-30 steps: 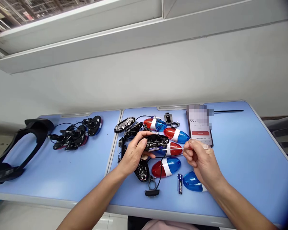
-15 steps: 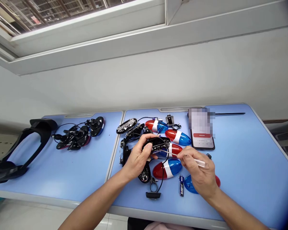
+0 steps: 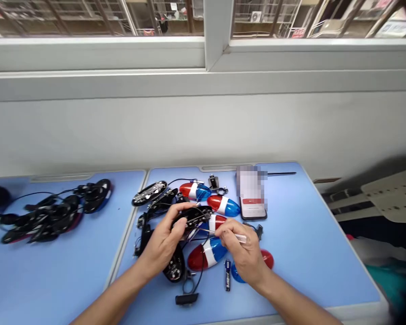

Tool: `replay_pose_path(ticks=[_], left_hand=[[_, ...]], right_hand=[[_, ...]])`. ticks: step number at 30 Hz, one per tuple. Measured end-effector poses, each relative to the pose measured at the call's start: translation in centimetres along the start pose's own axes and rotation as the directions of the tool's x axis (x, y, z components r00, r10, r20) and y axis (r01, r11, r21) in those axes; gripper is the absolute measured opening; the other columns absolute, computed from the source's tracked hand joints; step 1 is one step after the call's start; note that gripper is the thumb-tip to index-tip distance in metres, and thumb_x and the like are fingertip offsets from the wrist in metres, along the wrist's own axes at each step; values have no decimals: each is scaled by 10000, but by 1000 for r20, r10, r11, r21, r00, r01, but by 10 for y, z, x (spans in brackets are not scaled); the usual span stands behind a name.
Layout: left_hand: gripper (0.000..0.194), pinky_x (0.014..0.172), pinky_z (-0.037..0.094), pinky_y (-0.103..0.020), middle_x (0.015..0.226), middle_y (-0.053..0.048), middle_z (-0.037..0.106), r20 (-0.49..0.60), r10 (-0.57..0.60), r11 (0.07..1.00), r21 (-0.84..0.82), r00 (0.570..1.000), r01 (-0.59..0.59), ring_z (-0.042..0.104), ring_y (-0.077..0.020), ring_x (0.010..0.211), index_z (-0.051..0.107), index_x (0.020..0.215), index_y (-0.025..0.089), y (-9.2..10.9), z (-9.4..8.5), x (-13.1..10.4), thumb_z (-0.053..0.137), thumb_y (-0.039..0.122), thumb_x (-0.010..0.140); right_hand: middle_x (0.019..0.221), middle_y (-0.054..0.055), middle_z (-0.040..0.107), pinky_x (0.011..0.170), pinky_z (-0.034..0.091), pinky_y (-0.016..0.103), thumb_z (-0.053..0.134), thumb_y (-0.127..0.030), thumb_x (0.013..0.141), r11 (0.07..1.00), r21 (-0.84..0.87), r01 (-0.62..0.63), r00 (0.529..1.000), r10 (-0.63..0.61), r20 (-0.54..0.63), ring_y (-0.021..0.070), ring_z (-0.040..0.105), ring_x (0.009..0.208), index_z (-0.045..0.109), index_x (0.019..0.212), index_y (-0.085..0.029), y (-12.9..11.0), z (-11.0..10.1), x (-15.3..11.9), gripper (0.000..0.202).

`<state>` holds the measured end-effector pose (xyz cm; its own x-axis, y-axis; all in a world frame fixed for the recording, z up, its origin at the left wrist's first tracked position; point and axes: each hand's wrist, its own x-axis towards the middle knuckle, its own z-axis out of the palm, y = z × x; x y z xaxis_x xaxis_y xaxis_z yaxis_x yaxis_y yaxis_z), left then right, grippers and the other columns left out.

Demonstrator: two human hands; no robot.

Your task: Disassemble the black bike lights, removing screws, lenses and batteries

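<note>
My left hand (image 3: 165, 239) grips a black oval housing (image 3: 192, 217) with a circuit board inside, its thumb on the near edge. In my right hand (image 3: 242, 248) is a screwdriver (image 3: 241, 238) with a clear handle; its thin shaft points left, and the tip is at or near the board. A black cable (image 3: 203, 266) runs from the housing down to a black clamp piece (image 3: 186, 299). Red, white and blue covers (image 3: 208, 254) lie under and beyond the hands. Part of another cover (image 3: 268, 258) shows beside my right hand.
More opened black housings (image 3: 149, 193) lie left of my hands. A phone (image 3: 253, 211) and a thin black rod (image 3: 280, 173) are at the back right. A small blue battery-like piece (image 3: 227, 275) lies in front. Tangled black units (image 3: 59, 212) sit on the left table (image 3: 54, 280).
The view has swung right and up, so the scene appears shifted left and more window shows. Both hands keep their holds, with the screwdriver still at the housing.
</note>
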<state>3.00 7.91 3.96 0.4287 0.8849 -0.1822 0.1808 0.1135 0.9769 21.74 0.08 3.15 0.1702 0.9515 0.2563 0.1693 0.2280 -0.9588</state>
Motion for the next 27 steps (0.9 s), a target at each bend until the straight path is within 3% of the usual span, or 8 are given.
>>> replay_pose_path(ticks=[3, 7, 12, 16, 19, 22, 27], left_hand=[[364, 837, 586, -334, 1340, -71, 585, -3, 102, 992, 78, 995, -101, 603, -278, 1127, 607, 1236, 262, -4, 0, 1, 532, 447, 931], [364, 942, 556, -366, 1379, -70, 569, -11, 189, 971, 149, 982, -185, 526, -305, 1278, 610, 1253, 271, -10, 1, 3, 561, 397, 915], [446, 902, 589, -389, 1402, -77, 571, -40, 77, 996, -42, 996, -79, 608, -311, 1179, 600, 1276, 259, -4, -5, 5, 574, 491, 897], [549, 776, 623, -375, 1252, -96, 653, -63, 6, 986, -167, 998, -17, 702, -263, 908, 593, 1236, 227, 6, -13, 6, 695, 545, 800], [566, 716, 632, -333, 1228, -95, 650, -133, 38, 976, -206, 990, -65, 699, -227, 854, 600, 1190, 208, 23, -24, -1, 778, 502, 741], [529, 675, 635, -281, 1221, -88, 657, -204, 95, 943, -295, 974, -154, 694, -213, 877, 631, 1139, 201, 44, -43, -18, 820, 454, 715], [552, 639, 633, -246, 992, -45, 714, -289, 117, 910, -353, 950, -219, 698, -150, 699, 653, 1173, 209, 68, -75, -53, 856, 391, 694]], right_hand=[[609, -28, 515, 543, 402, 243, 479, -358, 967, 991, 45, -127, 991, 128, -29, 109, 464, 547, 652, 758, -196, 1, -1, 1, 316], [652, -12, 553, 594, 420, 253, 505, -352, 943, 994, 25, -110, 993, 111, -49, 116, 484, 596, 651, 734, -191, 2, -2, 2, 302], [597, -15, 521, 561, 403, 261, 500, -398, 937, 995, 70, -71, 993, 77, -84, 119, 470, 562, 660, 713, -188, 1, -6, 1, 346], [559, -14, 517, 502, 366, 255, 565, -452, 908, 983, 182, -3, 981, 39, -192, 114, 456, 521, 691, 708, -172, 7, -16, -1, 367], [576, -23, 522, 474, 327, 236, 574, -483, 910, 971, 231, 62, 929, 29, -369, 100, 439, 511, 668, 749, -170, 9, -29, 4, 365], [686, -18, 585, 479, 320, 219, 509, -536, 946, 956, 255, 146, 844, 14, -536, 89, 464, 541, 628, 924, -185, 2, -46, 14, 371], [845, 43, 669, 468, 321, 219, 646, -556, 844, 946, 263, 190, 728, 44, -684, 117, 545, 611, 612, 1043, -173, -20, -69, 23, 432]])
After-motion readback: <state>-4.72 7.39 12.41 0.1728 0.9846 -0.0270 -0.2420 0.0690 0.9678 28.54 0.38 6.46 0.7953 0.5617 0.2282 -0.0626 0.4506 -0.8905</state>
